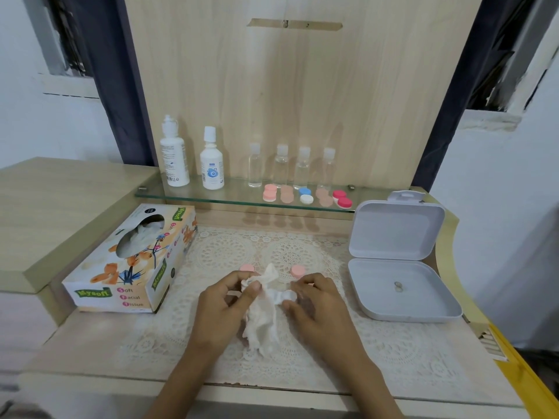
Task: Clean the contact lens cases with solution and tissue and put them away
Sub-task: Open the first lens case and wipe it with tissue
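Both hands meet over the lace mat [378,352] at the front of the table [90,352], working a crumpled white tissue [266,316] between them. The left hand [227,300] pinches the tissue's upper part between thumb and fingertips, and the right hand [317,306] has its thumb and fingers curled round a bunched wad of it; whether a lens case is wrapped inside cannot be told. Two pink caps lie on the mat just beyond the hands, one [247,268] by the left fingers and one [298,270] by the right. To the left sits a flowered tissue box [130,261], set at an angle. To the right a white storage box [402,300] stands open, lid raised, with a small metal piece [398,286] in its base. On the glass shelf [236,198] behind stand two white solution bottles [174,155] and a row of four small clear bottles [281,164], with five lens cases [305,195] lined up in front of them: pink, peach, blue and white, peach, red
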Demonstrator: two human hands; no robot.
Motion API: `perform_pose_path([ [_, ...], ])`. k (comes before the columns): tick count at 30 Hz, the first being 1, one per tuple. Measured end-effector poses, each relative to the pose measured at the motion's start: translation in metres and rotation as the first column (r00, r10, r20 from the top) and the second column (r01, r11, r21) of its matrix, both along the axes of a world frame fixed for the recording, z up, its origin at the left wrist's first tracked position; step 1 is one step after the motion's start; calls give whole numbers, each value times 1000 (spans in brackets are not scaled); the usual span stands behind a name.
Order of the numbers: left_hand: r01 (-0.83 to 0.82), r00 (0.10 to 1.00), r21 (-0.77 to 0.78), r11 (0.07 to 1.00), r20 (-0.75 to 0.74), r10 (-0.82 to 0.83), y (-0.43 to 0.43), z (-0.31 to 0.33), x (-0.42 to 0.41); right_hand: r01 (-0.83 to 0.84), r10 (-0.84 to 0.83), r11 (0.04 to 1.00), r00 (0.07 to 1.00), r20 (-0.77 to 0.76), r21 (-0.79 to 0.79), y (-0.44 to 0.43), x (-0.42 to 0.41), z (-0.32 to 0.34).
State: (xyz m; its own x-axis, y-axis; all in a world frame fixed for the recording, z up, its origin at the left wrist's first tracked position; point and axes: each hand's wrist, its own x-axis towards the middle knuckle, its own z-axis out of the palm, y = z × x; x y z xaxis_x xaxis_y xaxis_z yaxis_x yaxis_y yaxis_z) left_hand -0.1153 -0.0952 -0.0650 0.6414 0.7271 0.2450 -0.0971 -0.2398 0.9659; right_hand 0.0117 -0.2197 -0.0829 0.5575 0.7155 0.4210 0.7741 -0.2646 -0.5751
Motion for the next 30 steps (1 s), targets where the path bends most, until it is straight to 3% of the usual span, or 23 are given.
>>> perform_pose_path([
  [4, 142, 987, -51, 988, 81, -138, -4, 5, -4, 19, 21, 983, 977, -212, 183, -4, -3, 11],
  [8, 215, 975, 21, 976, 45, -216, -6, 6, -4, -67, 239, 930, 856, -458, 360, -8, -13, 24],
  [12, 239, 970, 6, 971, 42, -239, -9, 9, -3, -152, 287, 939, 841, -459, 310, -8, -18, 25],
  [15, 263, 962, 9, 965, 69, -263, -8, 8, -2, -162, 327, 914, 836, -441, 371, -9, -16, 24],
  [17, 204, 976, 95, 974, 51, -209, -5, 5, -1, -120, 329, 891, 834, -442, 437, -11, -17, 26],
  [21, 59, 988, 400, 914, -155, 4, 6, -12, 3, 164, 192, 825, 819, -541, 540, -15, -10, 24],
  [23, 116, 952, 482, 869, -302, 40, 10, -17, 7, 198, 94, 839, 864, -494, 506, -16, -3, 18],
  [25, 157, 918, 561, 813, -386, 89, 10, -22, 11, 176, -17, 884, 937, -348, 432, -16, 1, 15],
  [30, 146, 915, 643, 752, -376, 145, 10, -24, 14, 15, -20, 985, 999, 25, 175, -4, -1, 9],
])
